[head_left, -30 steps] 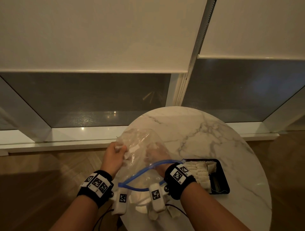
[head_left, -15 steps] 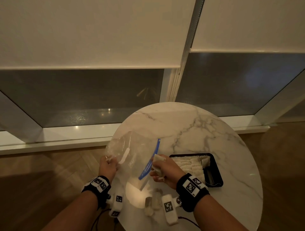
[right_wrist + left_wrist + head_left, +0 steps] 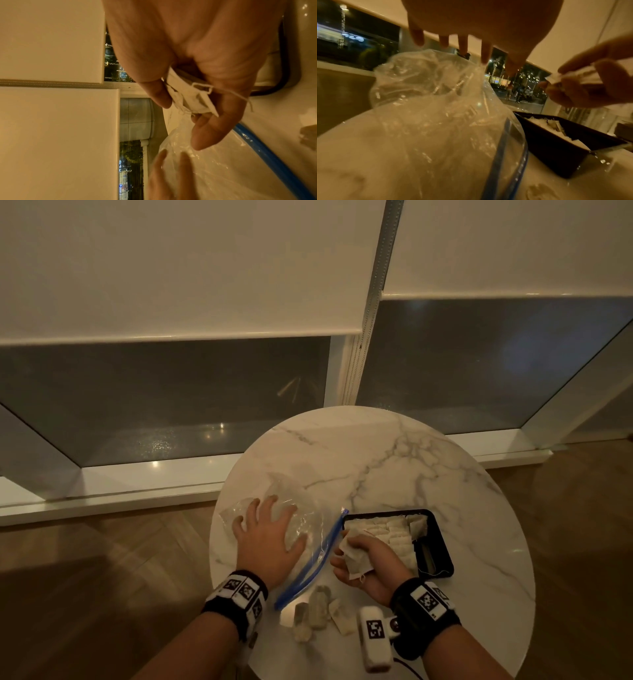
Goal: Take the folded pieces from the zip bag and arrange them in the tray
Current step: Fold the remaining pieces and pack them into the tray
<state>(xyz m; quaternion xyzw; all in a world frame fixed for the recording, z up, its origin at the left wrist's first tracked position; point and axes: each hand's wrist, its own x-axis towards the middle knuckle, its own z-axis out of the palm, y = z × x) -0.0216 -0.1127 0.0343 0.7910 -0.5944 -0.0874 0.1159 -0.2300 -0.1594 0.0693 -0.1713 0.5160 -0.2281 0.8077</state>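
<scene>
Folded pieces (image 3: 356,556) of thin white cloth are held in the right hand (image 3: 368,565), just beside the black tray (image 3: 442,546), as seen from the head. More pieces are lined up in the tray already. The clear zip bag (image 3: 301,529) is pressed flat on the marble counter (image 3: 411,467) by the left hand (image 3: 267,537), whose fingers are spread out straight. A few loose pieces (image 3: 318,616) lie on the counter near the wrists, and they could get bumped.

From the left wrist, the zip bag (image 3: 436,108) looks crinkly and soft, with its blue strip (image 3: 505,162) open toward the tray (image 3: 556,148).

From the right wrist, the folded pieces (image 3: 190,97) are pinched between the thumb and the curled fingers (image 3: 211,128). Loose threads hang off them. They are likely very light and floppy, so they are best held by the folded middle to stop them opening up.
</scene>
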